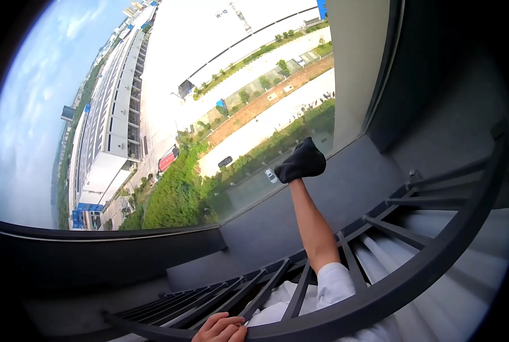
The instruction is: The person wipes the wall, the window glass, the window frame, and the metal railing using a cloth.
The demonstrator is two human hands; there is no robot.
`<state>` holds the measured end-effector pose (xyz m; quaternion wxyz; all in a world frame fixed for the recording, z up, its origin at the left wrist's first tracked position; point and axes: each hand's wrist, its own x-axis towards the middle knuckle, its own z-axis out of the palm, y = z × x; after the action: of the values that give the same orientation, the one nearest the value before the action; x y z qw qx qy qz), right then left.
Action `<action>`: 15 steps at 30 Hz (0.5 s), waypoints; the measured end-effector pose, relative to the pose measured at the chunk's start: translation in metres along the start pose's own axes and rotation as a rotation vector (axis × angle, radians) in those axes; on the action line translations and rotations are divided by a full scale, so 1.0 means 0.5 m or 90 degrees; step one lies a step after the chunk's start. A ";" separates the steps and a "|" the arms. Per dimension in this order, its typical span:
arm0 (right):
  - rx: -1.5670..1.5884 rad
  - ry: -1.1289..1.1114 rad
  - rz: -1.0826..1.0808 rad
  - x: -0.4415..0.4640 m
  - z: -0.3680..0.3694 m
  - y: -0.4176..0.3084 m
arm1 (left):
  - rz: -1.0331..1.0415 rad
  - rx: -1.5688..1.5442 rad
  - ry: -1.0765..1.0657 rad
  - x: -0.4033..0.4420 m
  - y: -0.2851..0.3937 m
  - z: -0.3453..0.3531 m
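Note:
My left hand point(220, 329) is curled over the dark metal handrail point(391, 296) at the bottom of the view. Between the rail's bars, my right forearm point(314, 228), in a short white sleeve, stretches out past the railing. Black fabric point(301, 162) covers my right hand down to the wrist, so its fingers do not show. I cannot tell whether this is a glove or a cloth wrapped around the hand. The covered hand overlaps the lower edge of the large window point(237, 188); whether it touches the glass is unclear.
A grey ledge point(357, 176) runs under the window, beyond the curved railing. Pale stair-like steps point(465, 268) lie below the bars at right. Through the glass, far below, are a long white building point(109, 142), trees, roads and parked cars. A wall column point(360, 68) borders the window.

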<state>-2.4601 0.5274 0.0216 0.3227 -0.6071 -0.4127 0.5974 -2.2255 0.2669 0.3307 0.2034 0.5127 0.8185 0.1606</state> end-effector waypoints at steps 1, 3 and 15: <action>-0.453 0.000 -0.207 0.020 0.038 0.136 | -0.002 0.000 -0.002 -0.001 0.001 -0.001; -0.541 -0.059 -0.375 -0.019 0.031 0.242 | 0.001 0.002 0.005 -0.003 0.005 0.001; -0.215 -0.015 -0.584 -0.027 -0.009 -0.033 | -0.011 -0.010 -0.010 -0.001 0.000 0.006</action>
<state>-2.4569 0.5235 0.0426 0.4455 -0.3997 -0.7323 0.3250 -2.2236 0.2665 0.3284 0.2149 0.5050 0.8202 0.1613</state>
